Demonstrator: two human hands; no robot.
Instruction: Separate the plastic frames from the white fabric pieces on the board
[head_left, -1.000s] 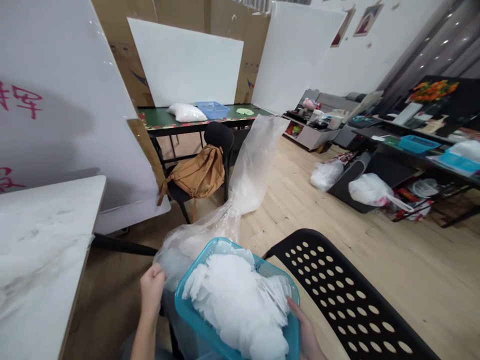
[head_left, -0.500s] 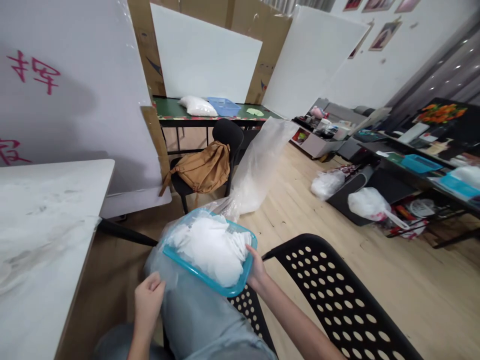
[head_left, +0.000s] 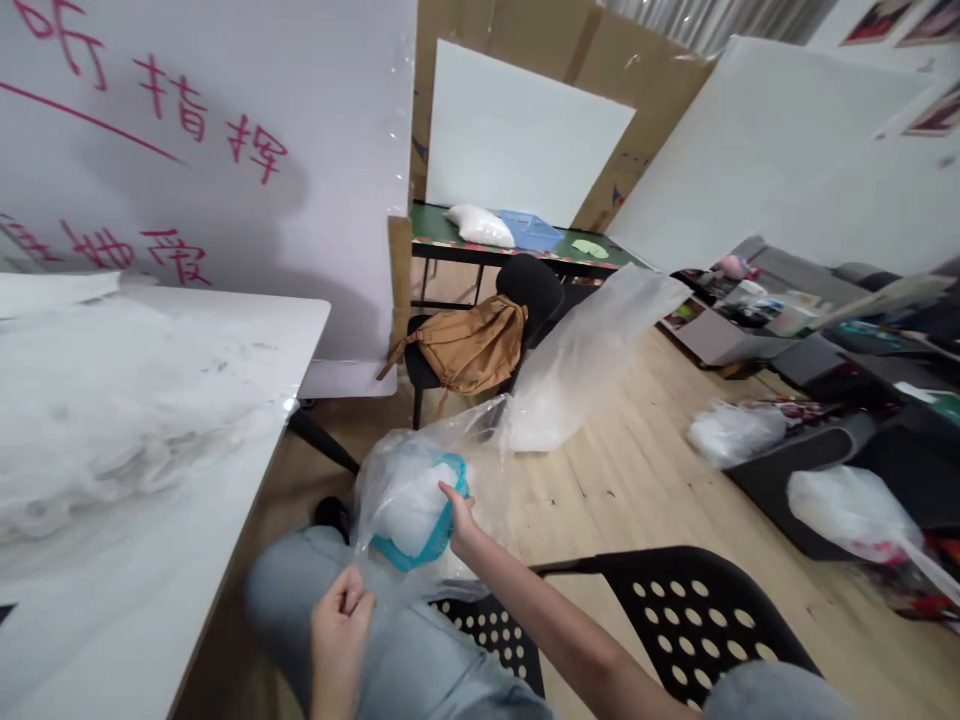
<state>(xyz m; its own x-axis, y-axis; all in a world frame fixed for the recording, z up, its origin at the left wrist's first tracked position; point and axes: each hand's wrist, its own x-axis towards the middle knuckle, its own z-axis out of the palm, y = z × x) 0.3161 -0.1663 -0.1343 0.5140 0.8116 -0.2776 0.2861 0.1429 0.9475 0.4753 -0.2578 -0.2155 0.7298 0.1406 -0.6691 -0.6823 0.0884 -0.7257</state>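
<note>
While the right hand (head_left: 461, 520) grips the teal plastic basket (head_left: 415, 561) by its right end, the left hand (head_left: 341, 605) is clenched, looks pinched onto the near edge of a clear plastic bag (head_left: 476, 430). Basket's just above the person's knees, tipped left, with bag film around it; can't tell from here how deep it sits. Load is a heap of white thin pieces (head_left: 409, 512), blurred behind the film.

Below the hands: light-blue jeans (head_left: 420, 655). Near right, black perforated chair (head_left: 675, 610). Near left, white table (head_left: 225, 400), well apart from the basket, with a white panel (head_left: 345, 130) lettered in red behind it.

Just beyond the basket, a milky plastic sheet (head_left: 585, 350) stands up off the floor; can't tell if it's one piece with the bag. Past that, tan backpack (head_left: 476, 345) on a black chair (head_left: 531, 285). Far side, green-topped table (head_left: 429, 222): filled white bag (head_left: 480, 227) left, light-blue basket (head_left: 531, 232) beside it, pale green piece (head_left: 590, 248) right. Far right, two white plastic bags (head_left: 851, 508), low down.
</note>
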